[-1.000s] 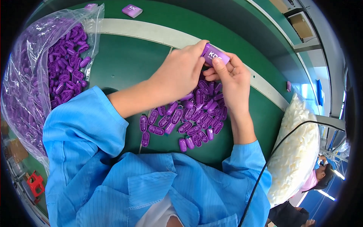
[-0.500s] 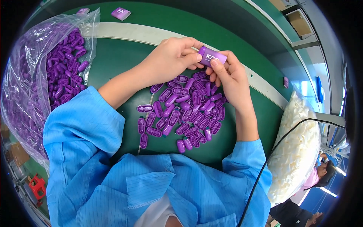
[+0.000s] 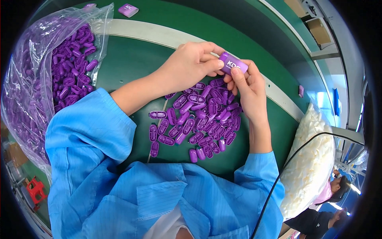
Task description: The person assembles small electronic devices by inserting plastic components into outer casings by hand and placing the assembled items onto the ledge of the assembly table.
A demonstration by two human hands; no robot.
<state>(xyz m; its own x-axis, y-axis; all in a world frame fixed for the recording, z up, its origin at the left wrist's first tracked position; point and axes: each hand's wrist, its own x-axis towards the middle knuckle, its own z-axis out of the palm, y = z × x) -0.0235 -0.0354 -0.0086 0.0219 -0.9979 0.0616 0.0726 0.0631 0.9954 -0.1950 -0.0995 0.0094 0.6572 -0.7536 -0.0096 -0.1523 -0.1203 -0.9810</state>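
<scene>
Between both hands is a small flat purple plastic case point(image 3: 235, 63) with white print, held above the far side of a pile. My left hand point(image 3: 195, 63) pinches its left end between thumb and fingers. At the other end, my right hand point(image 3: 247, 79) grips it, thumb lying across the printed face. Below them on the green work surface lies the pile of small oval purple caps point(image 3: 211, 105), some hollow side up and some showing a smooth back. The fingertips behind the case are partly hidden.
At the left stands a large clear plastic bag point(image 3: 32, 87) full of purple caps. Finished-looking purple cases point(image 3: 128, 10) lie on the green belt beyond a pale rail point(image 3: 147, 32). Right, a bag of cream-white pieces point(image 3: 308, 163) stands beside a black cable point(image 3: 278, 175). Two people are at the far right.
The head view has shifted slightly, so the scene sits a little differently. Both hands still hold the purple case, its printed face a little more tilted.
</scene>
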